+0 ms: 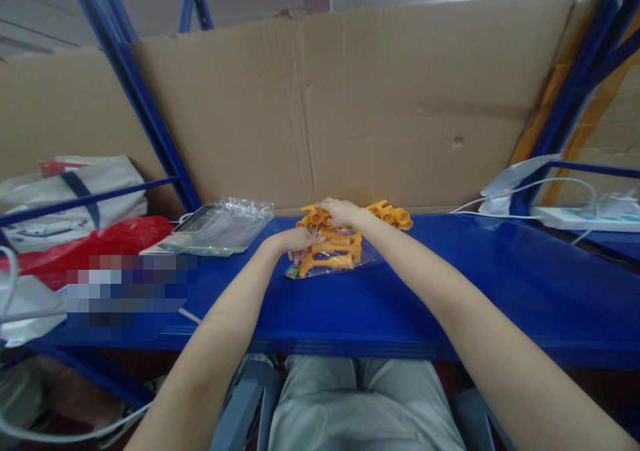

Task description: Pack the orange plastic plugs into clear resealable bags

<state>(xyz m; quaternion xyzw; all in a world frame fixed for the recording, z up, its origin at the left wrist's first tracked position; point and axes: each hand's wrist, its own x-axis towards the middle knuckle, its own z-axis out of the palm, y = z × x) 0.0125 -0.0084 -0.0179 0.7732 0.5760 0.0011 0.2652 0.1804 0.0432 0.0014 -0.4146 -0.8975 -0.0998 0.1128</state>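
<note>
Clear bag of orange pieces (330, 262), on blue table (450, 291), pinched by left hand (296, 240) (thumb uppermost); loose orange pieces (395, 218), piled behind; right hand (342, 212), at their left end, finger grip impossible to tell.

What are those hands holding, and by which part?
The left hand grips the clear bag by its left end. The right hand touches the loose orange pieces behind; whether it grips any is unclear.
</note>
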